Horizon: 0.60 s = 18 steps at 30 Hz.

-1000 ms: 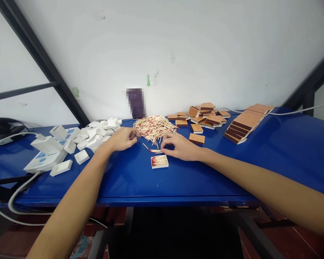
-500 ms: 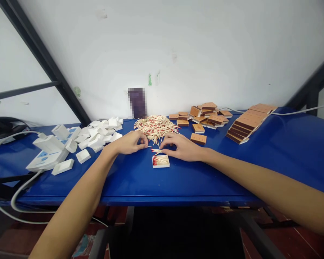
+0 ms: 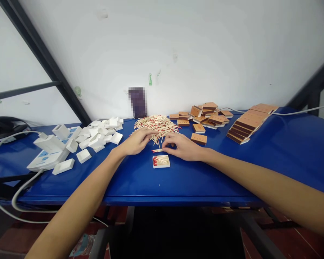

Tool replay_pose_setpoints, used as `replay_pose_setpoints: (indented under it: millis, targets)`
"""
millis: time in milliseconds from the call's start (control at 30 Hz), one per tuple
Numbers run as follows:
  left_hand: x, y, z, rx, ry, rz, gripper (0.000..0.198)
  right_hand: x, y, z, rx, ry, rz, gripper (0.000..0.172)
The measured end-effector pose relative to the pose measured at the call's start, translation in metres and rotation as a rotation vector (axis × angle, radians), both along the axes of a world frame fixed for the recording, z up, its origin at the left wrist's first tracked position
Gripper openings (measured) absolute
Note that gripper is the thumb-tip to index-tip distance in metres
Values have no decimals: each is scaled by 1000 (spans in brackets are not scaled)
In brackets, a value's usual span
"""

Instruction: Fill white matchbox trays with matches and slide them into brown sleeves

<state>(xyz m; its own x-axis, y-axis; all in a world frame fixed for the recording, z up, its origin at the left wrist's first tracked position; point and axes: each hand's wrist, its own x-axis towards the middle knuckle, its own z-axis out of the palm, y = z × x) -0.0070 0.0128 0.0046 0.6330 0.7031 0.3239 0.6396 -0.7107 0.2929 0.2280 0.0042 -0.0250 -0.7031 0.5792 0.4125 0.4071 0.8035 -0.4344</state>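
Note:
My left hand (image 3: 139,141) reaches over the front of a heap of loose red-tipped matches (image 3: 159,124), its fingers stretched out and no match visible in them. Just right of it, my right hand (image 3: 179,146) pinches a few matches (image 3: 157,150) between thumb and fingertips, red heads pointing left. Directly below these lies a small white matchbox tray (image 3: 169,166), partly filled with matches whose heads are at its left end.
Empty white trays (image 3: 99,135) are piled at left beside a white power strip (image 3: 45,158) with cables. Brown matchbox sleeves (image 3: 209,117) lie heaped at back right, near a stacked row of matchboxes (image 3: 248,120). A blurred dark object (image 3: 137,102) leans on the wall.
My left hand has moved up and right onto the match heap, its fingers straightening; the match it pinched is no longer visible. My right hand has barely moved and still pinches matches.

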Motion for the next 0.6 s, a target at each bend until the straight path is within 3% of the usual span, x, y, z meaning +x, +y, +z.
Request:
replay_pose_setpoints:
  millis: [300, 600]
  targets:
    - [1, 0, -2, -13, -53, -33, 43, -2, -2, 2, 23, 59, -55, 10]
    - [12, -13, 6, -89, -127, 13, 32, -3, -2, 2, -36, 13, -67, 11]
